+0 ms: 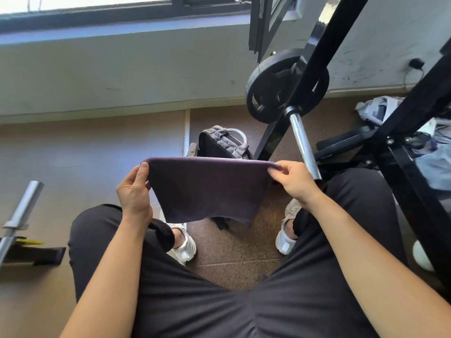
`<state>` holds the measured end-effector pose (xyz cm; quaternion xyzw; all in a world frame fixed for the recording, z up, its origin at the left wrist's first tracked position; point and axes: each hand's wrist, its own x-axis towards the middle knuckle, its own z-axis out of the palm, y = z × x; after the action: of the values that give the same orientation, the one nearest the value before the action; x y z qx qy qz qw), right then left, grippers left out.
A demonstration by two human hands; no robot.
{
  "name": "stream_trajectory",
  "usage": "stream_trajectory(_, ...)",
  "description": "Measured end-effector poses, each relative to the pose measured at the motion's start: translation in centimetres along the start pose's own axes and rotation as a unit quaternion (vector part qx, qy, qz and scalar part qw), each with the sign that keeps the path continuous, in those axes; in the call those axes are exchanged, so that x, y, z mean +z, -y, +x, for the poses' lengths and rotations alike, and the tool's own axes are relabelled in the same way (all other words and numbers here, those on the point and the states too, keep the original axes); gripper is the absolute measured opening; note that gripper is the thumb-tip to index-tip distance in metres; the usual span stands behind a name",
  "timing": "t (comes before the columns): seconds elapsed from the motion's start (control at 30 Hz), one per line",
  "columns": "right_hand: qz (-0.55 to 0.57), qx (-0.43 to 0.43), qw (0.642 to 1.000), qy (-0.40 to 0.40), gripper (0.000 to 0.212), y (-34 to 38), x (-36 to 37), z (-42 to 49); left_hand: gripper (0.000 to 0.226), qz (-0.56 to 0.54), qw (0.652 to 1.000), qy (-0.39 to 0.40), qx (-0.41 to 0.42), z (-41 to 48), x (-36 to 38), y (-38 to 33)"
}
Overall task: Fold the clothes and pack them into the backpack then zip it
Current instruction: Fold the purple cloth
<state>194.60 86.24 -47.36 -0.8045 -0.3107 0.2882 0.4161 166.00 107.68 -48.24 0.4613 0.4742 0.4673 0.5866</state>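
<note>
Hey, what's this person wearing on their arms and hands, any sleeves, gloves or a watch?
Nothing visible. The left forearm and right forearm are bare, no sleeves; the left hand and right hand have no gloves, watch or rings.

Bright window daylight, soft shadows, warped edges

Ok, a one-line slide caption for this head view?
Left hand and right hand hold a dark garment by its top corners, in front of the backpack on the floor.

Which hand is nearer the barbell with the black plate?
Right. The right hand pinches the dark cloth beside the barbell; the left hand holds the cloth's far corner.
</note>
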Motion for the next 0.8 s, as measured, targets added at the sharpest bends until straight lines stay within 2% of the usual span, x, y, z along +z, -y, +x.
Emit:
stream_trajectory(0.07, 0.104, 0.021, 0.994, -0.009, 0.012, 0.1, 0.1, 0.1, 0.022, 0.022, 1.0, 0.003, -0.002, 0.2, -0.1, 0.5)
stream_trajectory(0.13, 0.154, 0.026, 0.988, -0.02, 0.014, 0.5, 0.3, 0.0, 0.032, 0.048, 0.999, 0.003, -0.005, 0.2, 0.0, 0.9)
stream_trajectory(0.33, 0.2, 0.064, 0.976, -0.061, 0.015, 0.5, 1.1, -0.3, 0.034, 0.104, 0.994, -0.011, -0.003, -0.3, 0.2, 1.8)
stream_trajectory(0.43, 0.207, 0.066, 0.973, -0.072, 0.016, 0.6, 1.9, -0.6, 0.031, 0.148, 0.989, 0.008, 0.009, -1.3, 1.0, 2.4)
stream_trajectory(0.53, 0.18, 0.032, 0.981, -0.063, 0.015, 0.9, 3.0, -1.2, 0.005, 0.168, 0.981, 0.083, 0.048, -3.5, 2.6, 2.6)
stream_trajectory(0.67, 0.118, -0.026, 0.992, -0.03, 0.02, 1.0, 4.6, -1.8, 0.014, 0.144, 0.971, 0.181, 0.056, -6.3, 4.9, 2.5)
stream_trajectory(0.8, 0.087, -0.078, 0.993, 0.016, 0.021, 1.4, 5.8, -2.5, 0.024, 0.151, 0.946, 0.278, 0.071, -7.3, 5.9, 3.4)
